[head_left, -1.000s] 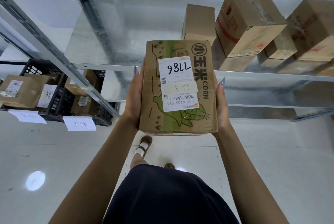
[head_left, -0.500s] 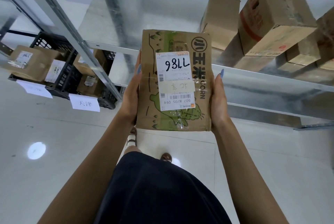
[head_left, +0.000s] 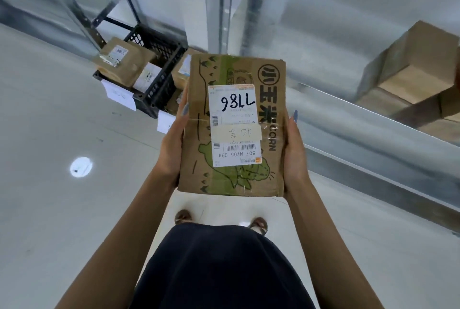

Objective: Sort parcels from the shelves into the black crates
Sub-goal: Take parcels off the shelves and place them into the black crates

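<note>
I hold a flat brown corn parcel (head_left: 234, 127) with green print and a white label marked 7186, level in front of me. My left hand (head_left: 174, 141) grips its left edge and my right hand (head_left: 295, 149) grips its right edge, fingers hidden underneath. A black crate (head_left: 159, 77) stands on the floor ahead to the left, holding several brown parcels (head_left: 124, 62). A second crate beside it is mostly hidden behind the held parcel.
White paper tags (head_left: 119, 95) hang on the crate fronts. Metal shelf uprights (head_left: 219, 4) rise ahead. A steel shelf (head_left: 373, 131) runs along the right with cardboard boxes (head_left: 418, 67) on it. Pale tiled floor (head_left: 62, 184) spreads to the left.
The view has swung left and toward the crates, which now sit nearer the middle; the shelf boxes slid off to the right. Both hands keep the same hold on the parcel.
</note>
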Demonstrator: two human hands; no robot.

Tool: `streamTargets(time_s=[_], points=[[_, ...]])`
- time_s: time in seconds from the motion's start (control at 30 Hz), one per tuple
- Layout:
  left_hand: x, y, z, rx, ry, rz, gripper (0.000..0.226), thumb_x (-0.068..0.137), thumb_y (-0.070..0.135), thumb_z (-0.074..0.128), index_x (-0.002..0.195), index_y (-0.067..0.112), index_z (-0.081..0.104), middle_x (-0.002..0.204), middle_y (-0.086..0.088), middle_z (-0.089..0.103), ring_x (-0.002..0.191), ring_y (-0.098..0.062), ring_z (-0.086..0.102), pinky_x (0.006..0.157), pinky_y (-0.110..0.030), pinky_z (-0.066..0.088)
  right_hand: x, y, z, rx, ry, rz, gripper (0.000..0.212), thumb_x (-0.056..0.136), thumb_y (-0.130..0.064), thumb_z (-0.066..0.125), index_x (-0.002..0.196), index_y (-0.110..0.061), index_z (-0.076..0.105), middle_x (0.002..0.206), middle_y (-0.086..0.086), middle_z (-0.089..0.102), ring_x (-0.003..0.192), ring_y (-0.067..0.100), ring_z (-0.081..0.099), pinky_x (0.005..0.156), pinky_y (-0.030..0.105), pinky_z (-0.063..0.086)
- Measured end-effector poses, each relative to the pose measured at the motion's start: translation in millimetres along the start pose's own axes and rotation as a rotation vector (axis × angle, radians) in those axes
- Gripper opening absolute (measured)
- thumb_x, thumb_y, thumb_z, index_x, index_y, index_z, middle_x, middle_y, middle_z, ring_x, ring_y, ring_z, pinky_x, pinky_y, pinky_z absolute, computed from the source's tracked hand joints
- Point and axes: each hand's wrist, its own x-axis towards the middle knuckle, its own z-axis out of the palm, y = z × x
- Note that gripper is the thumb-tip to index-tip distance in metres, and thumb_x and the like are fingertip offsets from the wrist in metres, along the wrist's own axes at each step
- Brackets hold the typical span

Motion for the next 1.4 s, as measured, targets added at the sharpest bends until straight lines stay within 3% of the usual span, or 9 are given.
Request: streamTargets(time_s=[0.07,0.23,0.43,0.57,0.77,0.97,1.1,1.27,1.4], points=[[-6.1,20.5,-41.8,0.041,0.028,0.033,0.06,0.099,0.022,0.025,0.146,-0.013,0.012,0.095,-0.002,0.068,0.083,-0.013,0.069,0.066,-0.024,0.055,12.6,20.6,41.1,-0.015,-0.023,0.032,0.047,0.104,-0.044,0.026,0.101,-0.022,0.068,0.09,0.0,0.077,0.081,0.016,0.073,0.074,0.029,0.06],[-4.7,63.3,-142.0,-0.055,0.051,0.04,0.049,0.104,0.016,0.015,0.152,0.004,0.016,0.124,-0.015,0.056,0.106,-0.024,0.064,0.078,-0.034,0.055,48.0,69.4,137.0,-0.058,-0.089,0.101,0.046,0.104,-0.043,0.027,0.098,-0.024,0.068,0.09,-0.001,0.077,0.082,0.016,0.073,0.074,0.031,0.059],[32.7,88.9,-225.3,-0.036,0.065,0.033,0.052,0.105,0.021,0.02,0.148,-0.007,0.012,0.131,-0.036,0.043,0.102,-0.023,0.063,0.078,-0.03,0.054,105.4,92.0,216.0,-0.055,-0.068,0.182,0.049,0.102,-0.05,0.028,0.109,-0.021,0.067,0.103,0.006,0.075,0.1,0.026,0.069,0.093,0.044,0.053],[86.9,95.3,-258.9,-0.04,0.052,0.007,0.057,0.101,0.02,0.024,0.146,-0.012,0.011,0.104,-0.007,0.067,0.09,-0.015,0.068,0.072,-0.026,0.055,156.9,94.8,245.6,-0.056,-0.006,0.187,0.051,0.103,-0.049,0.026,0.116,-0.019,0.065,0.104,0.006,0.075,0.101,0.028,0.069,0.091,0.044,0.055],[194.2,131.9,-309.2,0.012,0.03,-0.154,0.087,0.089,0.048,0.059,0.152,0.007,0.018,0.141,-0.023,0.047,0.114,-0.026,0.063,0.083,-0.033,0.055,249.4,90.3,295.6,-0.029,0.101,0.185,0.054,0.103,-0.047,0.023,0.113,-0.017,0.067,0.109,0.008,0.074,0.104,0.029,0.069,0.09,0.044,0.057],[300.4,151.2,-365.0,0.071,-0.103,-0.184,0.048,0.104,0.019,0.021,0.151,0.012,0.017,0.133,-0.012,0.054,0.112,-0.019,0.065,0.082,-0.03,0.056,346.3,96.9,338.5,-0.028,0.181,0.213,0.053,0.103,-0.047,0.021,0.113,-0.019,0.065,0.102,0.003,0.076,0.095,0.022,0.072,0.078,0.036,0.061],[364.2,144.3,-400.2,0.105,-0.044,-0.31,0.054,0.099,0.033,0.035,0.15,0.023,0.025,0.14,-0.011,0.053,0.123,-0.028,0.058,0.09,-0.036,0.055,410.5,119.1,352.8,-0.054,0.263,0.257,0.053,0.102,-0.051,0.022,0.108,-0.023,0.067,0.1,0.003,0.076,0.093,0.025,0.072,0.08,0.037,0.06],[451.4,116.4,-456.7,0.332,-0.067,-0.448,0.073,0.088,0.054,0.048,0.152,0.028,0.024,0.139,0.011,0.054,0.123,-0.003,0.055,0.109,-0.037,0.042,498.5,173.3,356.6,-0.127,0.417,0.311,0.053,0.103,-0.051,0.022,0.115,-0.022,0.065,0.093,-0.001,0.077,0.087,0.018,0.074,0.074,0.034,0.061],[512.5,68.5,-517.3,0.421,-0.103,-0.445,0.041,0.105,0.022,0.031,0.146,0.02,0.027,0.117,0.031,0.042,0.08,0.038,0.043,0.087,0.006,0.036,570.7,232.2,359.3,-0.092,0.438,0.363,0.054,0.102,-0.053,0.02,0.114,-0.025,0.065,0.091,-0.003,0.078,0.082,0.013,0.074,0.068,0.03,0.061]])
